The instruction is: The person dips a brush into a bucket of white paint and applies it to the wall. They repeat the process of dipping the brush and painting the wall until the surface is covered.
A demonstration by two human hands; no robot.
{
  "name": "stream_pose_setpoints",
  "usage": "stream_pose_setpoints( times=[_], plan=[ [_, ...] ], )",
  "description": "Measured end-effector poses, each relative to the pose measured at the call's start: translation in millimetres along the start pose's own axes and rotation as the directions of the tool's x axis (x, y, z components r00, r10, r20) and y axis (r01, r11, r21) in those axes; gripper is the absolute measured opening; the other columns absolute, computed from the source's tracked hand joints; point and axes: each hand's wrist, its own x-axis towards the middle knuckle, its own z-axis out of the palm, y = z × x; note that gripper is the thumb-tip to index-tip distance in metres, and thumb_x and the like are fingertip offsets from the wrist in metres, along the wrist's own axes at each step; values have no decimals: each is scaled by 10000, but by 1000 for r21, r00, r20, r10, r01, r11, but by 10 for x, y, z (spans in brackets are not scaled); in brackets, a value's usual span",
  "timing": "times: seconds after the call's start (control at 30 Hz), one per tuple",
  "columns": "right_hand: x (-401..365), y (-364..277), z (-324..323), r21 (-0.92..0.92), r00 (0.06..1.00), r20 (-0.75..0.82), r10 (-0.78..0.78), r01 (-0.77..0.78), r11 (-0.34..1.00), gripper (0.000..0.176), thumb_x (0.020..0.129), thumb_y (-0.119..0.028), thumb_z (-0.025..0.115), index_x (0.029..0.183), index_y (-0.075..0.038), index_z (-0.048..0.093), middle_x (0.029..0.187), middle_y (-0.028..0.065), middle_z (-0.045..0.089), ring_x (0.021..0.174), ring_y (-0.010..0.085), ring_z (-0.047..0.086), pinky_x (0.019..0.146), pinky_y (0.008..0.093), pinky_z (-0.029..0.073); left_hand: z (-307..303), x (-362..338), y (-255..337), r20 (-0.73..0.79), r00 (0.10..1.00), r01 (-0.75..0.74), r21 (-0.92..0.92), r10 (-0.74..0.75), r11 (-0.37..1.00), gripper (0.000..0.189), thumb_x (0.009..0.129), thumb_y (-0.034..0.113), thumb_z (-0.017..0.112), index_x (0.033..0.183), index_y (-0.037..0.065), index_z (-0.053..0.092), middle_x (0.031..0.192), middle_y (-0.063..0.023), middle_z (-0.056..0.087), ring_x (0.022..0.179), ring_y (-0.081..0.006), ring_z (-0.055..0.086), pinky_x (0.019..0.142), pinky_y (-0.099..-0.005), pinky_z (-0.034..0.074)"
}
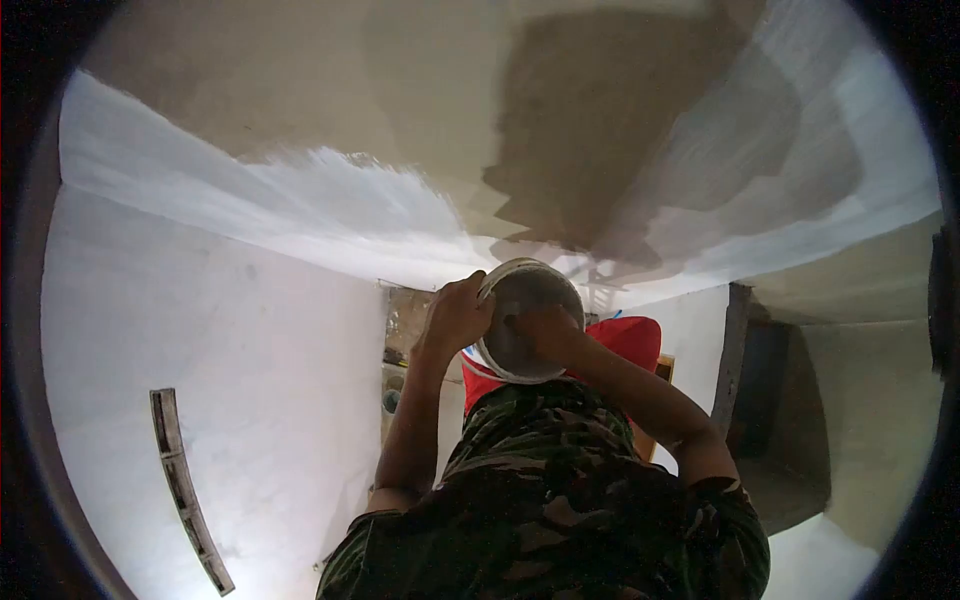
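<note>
A round bucket (515, 360) with a pale rim and a dull grey inside is held in front of my body, its mouth facing up toward me. My left hand (460, 318) grips the bucket's left rim, fingers closed over the edge. Inside the bucket's mouth is my right hand (548, 332), its fingers curled. Whatever those fingers hold is hidden by the hand and the dim inside. Red cloth (628, 338) shows below and beside the bucket, at my legs.
Ahead, a tan wall (420, 110) carries brushed white patches (340, 195) and a large shadow. A white wall (210, 320) with a narrow slotted opening (185, 490) stands to the left. At the right is a dark doorway (765, 390). Floor items (395, 390) lie far below.
</note>
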Motion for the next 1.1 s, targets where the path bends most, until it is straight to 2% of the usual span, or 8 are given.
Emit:
stream_pose_setpoints(
  times=[0.07, 0.4, 0.6, 0.67, 0.8, 0.93, 1.0, 1.1],
  plan=[
    [-23, -32, -113, -18, 990, 126, 56, -54, 998, 377, 809, -143, 556, 1185, -164, 567, 926, 147, 651, 865, 318, 656, 696, 484, 529, 8, 9, 7, 7, 1000, 5, 8, -5, 1000, 255, 826, 202, 575, 970, -8, 553, 848, -257, 621, 860, -441, 597, 741, -505, 467],
    [-79, 102, -255, 53, 994, -72, 88, -84, 995, 298, 740, -143, 575, 1029, -86, 622, 914, 181, 659, 850, 359, 646, 746, 474, 508, 36, 95, 32, 22, 1000, 12, 59, -13, 998, 233, 809, 228, 557, 923, 25, 568, 878, -236, 630, 880, -424, 595, 781, -504, 461],
    [-524, 296, -986, 198, 948, 166, 271, -301, 933, 311, 833, -175, 509, 1043, 16, 636, 918, 191, 666, 831, 278, 664, 762, 423, 522, 19, 154, -7, 13, 999, 52, 14, -52, 999, 262, 794, 252, 534, 927, 29, 570, 869, -238, 631, 870, -424, 599, 778, -496, 467],
    [-640, 472, -1001, 577, 883, 332, 333, -469, 668, 301, 803, -245, 598, 976, -4, 651, 787, 119, 669, 635, 237, 633, 602, 365, 498, 48, 176, -36, 5, 999, 46, 22, -46, 999, 266, 795, 255, 528, 925, 28, 571, 873, -241, 630, 872, -424, 599, 783, -491, 468],
    [-927, 670, -768, 759, 835, 422, 353, -539, 365, 344, 879, -263, 507, 1064, -1, 631, 748, 69, 657, 560, 120, 584, 511, 249, 471, 52, 234, -30, 5, 999, 41, 23, -41, 999, 263, 796, 251, 515, 914, 23, 574, 886, -245, 631, 879, -420, 602, 795, -482, 471],
    [-1227, 611, -343, 817, 929, 124, 350, -296, 495, 333, 869, -235, 505, 1078, -5, 624, 719, 32, 630, 513, 84, 528, 450, 236, 421, 27, 257, -15, 35, 999, 29, -6, -29, 1000, 267, 790, 253, 529, 914, 21, 573, 879, -244, 630, 875, -417, 603, 792, -486, 471],
    [-1261, 537, -240, 899, 789, 436, 434, -353, -260, 336, 857, -219, 510, 1094, -3, 608, 680, 19, 597, 467, 89, 489, 406, 230, 383, 120, 324, -119, -37, 999, -15, 78, 18, 997, 262, 785, 251, 543, 909, 22, 574, 856, -245, 629, 851, -421, 605, 774, -490, 474],
    [-1303, 520, -27, 832, 910, 361, 205, -214, -511, 375, 828, -266, 578, 1061, 27, 566, 615, 34, 544, 419, 100, 455, 346, 225, 351, 56, 348, -91, 55, 988, -155, 205, 146, 966, 264, 779, 256, 560, 898, 21, 575, 845, -252, 624, 851, -430, 598, 758, -499, 474]
  ],
)
